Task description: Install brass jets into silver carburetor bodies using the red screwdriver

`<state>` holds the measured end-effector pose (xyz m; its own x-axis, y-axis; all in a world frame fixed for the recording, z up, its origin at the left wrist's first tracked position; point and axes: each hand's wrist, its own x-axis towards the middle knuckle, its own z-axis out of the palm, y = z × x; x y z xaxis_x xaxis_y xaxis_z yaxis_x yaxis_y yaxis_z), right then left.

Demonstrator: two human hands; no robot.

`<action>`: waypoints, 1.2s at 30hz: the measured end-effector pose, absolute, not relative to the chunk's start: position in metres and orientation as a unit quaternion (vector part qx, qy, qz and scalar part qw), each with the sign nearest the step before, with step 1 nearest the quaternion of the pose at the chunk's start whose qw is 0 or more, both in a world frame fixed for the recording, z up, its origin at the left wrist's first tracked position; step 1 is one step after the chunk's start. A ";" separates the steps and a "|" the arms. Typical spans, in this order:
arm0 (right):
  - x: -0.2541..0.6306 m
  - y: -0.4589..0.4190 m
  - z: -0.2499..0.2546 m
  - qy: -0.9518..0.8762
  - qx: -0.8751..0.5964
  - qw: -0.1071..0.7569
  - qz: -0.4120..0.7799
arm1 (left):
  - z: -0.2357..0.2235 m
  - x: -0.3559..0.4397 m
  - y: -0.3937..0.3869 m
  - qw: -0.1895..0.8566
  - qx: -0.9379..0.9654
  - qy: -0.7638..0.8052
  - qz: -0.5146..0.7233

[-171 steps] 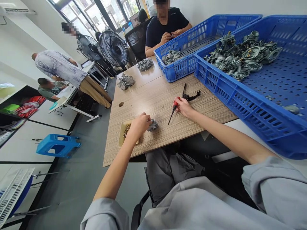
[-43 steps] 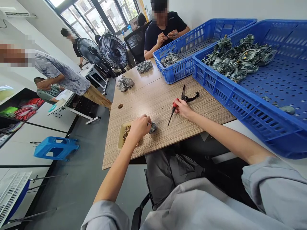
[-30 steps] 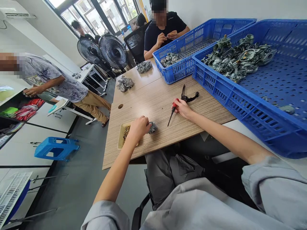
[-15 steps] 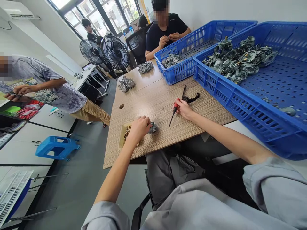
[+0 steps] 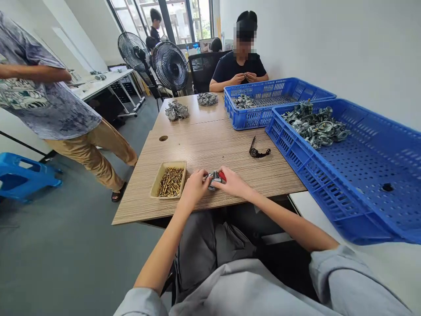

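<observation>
Close to the table's near edge, my left hand (image 5: 194,188) is closed around the left side of a small grey metal carburetor (image 5: 214,176). My right hand (image 5: 233,182) is on its other side, fingers wrapped round a red-handled screwdriver (image 5: 222,176) and lying against the part. Only a bit of the red handle shows; the shaft and tip are hidden. Just left of my left hand stands a cream tray (image 5: 152,193) of many small brass pieces.
A black wristwatch (image 5: 258,152) lies on the wooden table (image 5: 204,149). Two blue crates (image 5: 296,151) with carburetors line the right. Metal parts (image 5: 176,110) are heaped farther back. One person (image 5: 239,70) sits opposite; another (image 5: 55,96) stands at the left, near fans (image 5: 170,66).
My right hand has brought the screwdriver left from beside the watch to the carburetor. My left hand stays at the carburetor. The camera view has turned, showing the brass tray fully.
</observation>
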<state>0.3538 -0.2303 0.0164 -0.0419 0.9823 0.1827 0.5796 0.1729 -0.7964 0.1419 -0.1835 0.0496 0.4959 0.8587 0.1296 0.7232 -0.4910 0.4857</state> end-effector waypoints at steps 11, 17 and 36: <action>0.343 -0.234 -0.007 -0.592 -0.594 0.425 0.342 | -0.003 0.146 -0.222 0.305 0.694 0.480 0.442; 0.341 -0.243 0.019 -0.600 -0.652 0.411 0.215 | -0.015 0.143 -0.226 0.305 0.677 0.499 0.447; 0.446 -0.583 0.139 -0.314 -0.929 0.167 0.103 | -0.031 0.143 -0.208 0.221 0.763 0.461 0.394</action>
<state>0.4464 -0.5826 0.1386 0.7816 0.6177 -0.0869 0.5487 -0.7471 -0.3751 0.1432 -0.2084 -0.0313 0.2633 0.8787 0.3981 0.5299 -0.4766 0.7015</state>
